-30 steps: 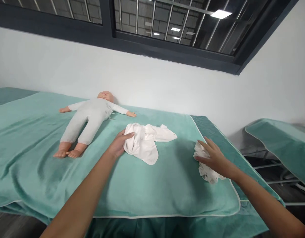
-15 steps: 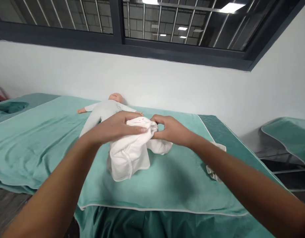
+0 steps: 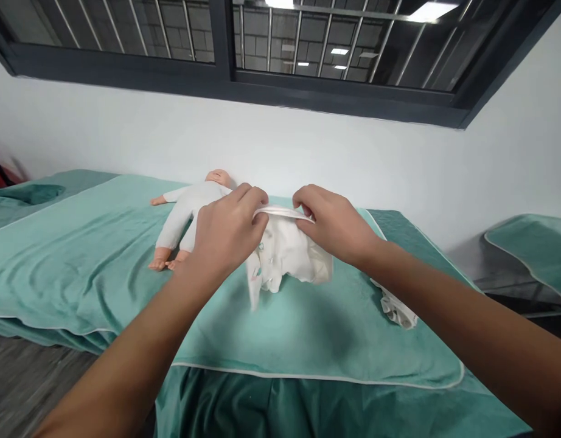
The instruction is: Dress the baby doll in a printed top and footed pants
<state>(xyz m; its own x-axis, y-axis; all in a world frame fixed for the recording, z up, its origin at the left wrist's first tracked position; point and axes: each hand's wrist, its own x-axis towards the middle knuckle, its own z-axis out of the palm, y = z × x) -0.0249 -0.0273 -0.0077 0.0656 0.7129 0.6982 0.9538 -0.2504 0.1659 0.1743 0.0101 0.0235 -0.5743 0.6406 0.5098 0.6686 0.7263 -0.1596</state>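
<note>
Both my hands hold a small white baby garment (image 3: 285,255) up above the teal blanket (image 3: 308,328). My left hand (image 3: 228,228) pinches its top edge on the left, and my right hand (image 3: 335,222) pinches the same edge on the right. The garment hangs down between them, with small snaps showing on its front. Behind my left hand a baby doll (image 3: 184,210) in a pale one-piece lies on its back, head toward the wall. A second crumpled white cloth (image 3: 399,309) lies on the blanket under my right forearm.
The blanket covers a table that runs along a white wall under a dark-framed window (image 3: 216,42). Another teal-covered table (image 3: 531,249) stands at the right across a gap. A further teal surface (image 3: 29,194) lies at the far left.
My right hand left the crumpled cloth and joined my left on the white garment. Together they lifted it off the blanket and spread its top edge.
</note>
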